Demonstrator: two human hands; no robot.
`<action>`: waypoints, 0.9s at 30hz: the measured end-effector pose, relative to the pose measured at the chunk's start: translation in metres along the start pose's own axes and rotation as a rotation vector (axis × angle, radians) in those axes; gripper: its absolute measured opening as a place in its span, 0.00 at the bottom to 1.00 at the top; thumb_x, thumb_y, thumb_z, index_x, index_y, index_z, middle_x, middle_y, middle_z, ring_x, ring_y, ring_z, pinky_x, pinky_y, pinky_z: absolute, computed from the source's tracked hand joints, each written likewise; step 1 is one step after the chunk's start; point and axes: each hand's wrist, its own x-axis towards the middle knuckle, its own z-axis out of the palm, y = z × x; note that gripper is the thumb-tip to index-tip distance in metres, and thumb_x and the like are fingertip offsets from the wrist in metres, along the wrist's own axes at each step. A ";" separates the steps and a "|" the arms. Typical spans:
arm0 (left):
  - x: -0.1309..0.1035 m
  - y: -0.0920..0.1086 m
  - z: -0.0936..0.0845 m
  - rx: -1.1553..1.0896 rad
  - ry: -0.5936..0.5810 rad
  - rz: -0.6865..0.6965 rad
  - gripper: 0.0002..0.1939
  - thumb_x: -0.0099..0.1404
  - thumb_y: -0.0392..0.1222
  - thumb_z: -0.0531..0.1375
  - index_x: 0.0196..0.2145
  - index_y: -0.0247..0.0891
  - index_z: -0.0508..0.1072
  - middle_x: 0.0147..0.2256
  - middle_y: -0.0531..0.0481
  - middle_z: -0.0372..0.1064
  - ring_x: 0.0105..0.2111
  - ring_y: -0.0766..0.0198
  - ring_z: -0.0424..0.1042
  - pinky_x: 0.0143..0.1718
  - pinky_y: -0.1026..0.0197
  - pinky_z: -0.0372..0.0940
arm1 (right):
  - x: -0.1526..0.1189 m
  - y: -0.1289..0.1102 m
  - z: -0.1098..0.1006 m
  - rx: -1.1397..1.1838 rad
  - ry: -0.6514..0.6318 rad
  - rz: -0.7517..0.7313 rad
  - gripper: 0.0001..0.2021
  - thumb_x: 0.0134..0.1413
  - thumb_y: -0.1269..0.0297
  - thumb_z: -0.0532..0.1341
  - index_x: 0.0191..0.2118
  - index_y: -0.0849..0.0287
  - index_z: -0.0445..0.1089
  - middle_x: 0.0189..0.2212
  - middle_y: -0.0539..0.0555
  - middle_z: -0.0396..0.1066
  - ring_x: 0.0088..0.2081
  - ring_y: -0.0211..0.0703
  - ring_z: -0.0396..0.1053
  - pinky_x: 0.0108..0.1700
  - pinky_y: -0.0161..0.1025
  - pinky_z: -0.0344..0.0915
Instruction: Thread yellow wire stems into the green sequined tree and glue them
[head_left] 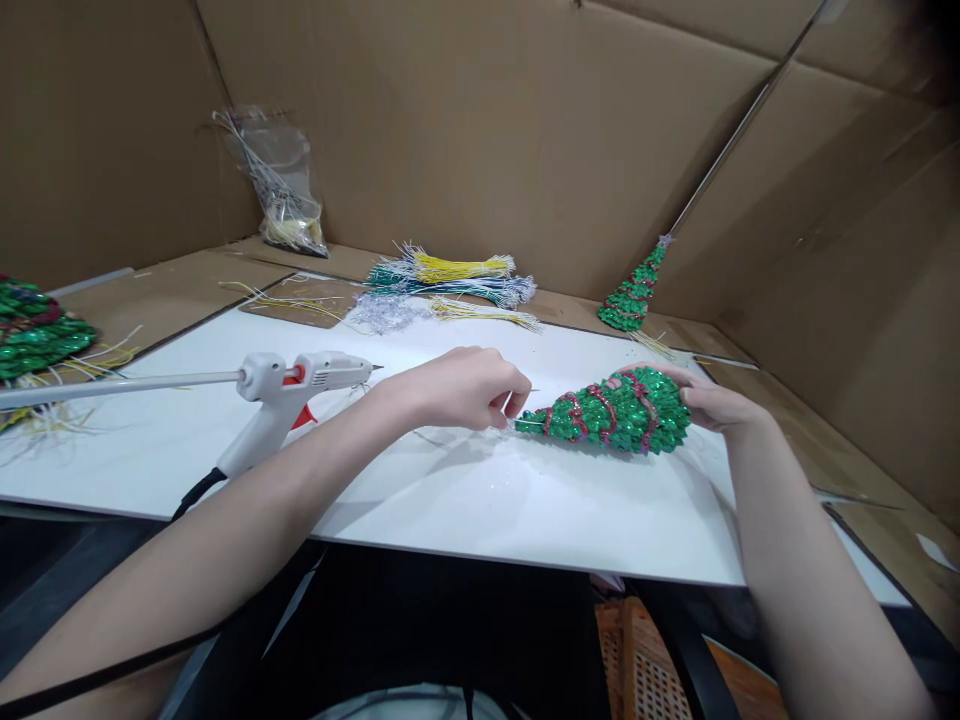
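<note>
the left hand (491,388) has its fingertips pinched together at the narrow tip of a glittery green cone-shaped tree with red garlands (615,412), lying sideways on the white board (525,510); the right hand (709,400) clasps its wide base. a white glue gun with a red trigger (330,370) sits beside the left forearm; yellow, white and green wire bundles (465,268) and a small green tree (634,293) are beyond. whatever the left fingertips clamp is too small to tell; the green cone at the left edge (37,325) is cut off. both forearms angle inward.
</note>
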 end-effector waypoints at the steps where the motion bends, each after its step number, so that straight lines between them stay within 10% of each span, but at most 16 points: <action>1: 0.000 0.000 0.001 -0.001 0.017 0.010 0.06 0.56 0.33 0.60 0.31 0.40 0.75 0.28 0.54 0.73 0.26 0.68 0.66 0.27 0.64 0.50 | 0.000 0.000 0.000 0.001 0.000 -0.001 0.35 0.38 0.42 0.70 0.54 0.49 0.71 0.51 0.55 0.74 0.51 0.56 0.72 0.50 0.44 0.70; 15: 0.008 0.009 0.022 0.055 0.108 0.056 0.07 0.57 0.30 0.58 0.31 0.40 0.73 0.27 0.52 0.71 0.26 0.66 0.65 0.26 0.63 0.48 | 0.000 0.000 0.000 0.017 0.002 0.023 0.36 0.37 0.41 0.70 0.54 0.49 0.71 0.52 0.55 0.73 0.52 0.57 0.71 0.51 0.47 0.69; 27: 0.001 0.000 0.002 0.026 -0.004 -0.014 0.04 0.55 0.39 0.64 0.32 0.41 0.75 0.26 0.54 0.72 0.25 0.67 0.66 0.27 0.63 0.49 | 0.000 0.001 -0.001 -0.009 0.010 0.012 0.34 0.38 0.42 0.69 0.54 0.49 0.71 0.51 0.55 0.74 0.51 0.58 0.72 0.50 0.47 0.70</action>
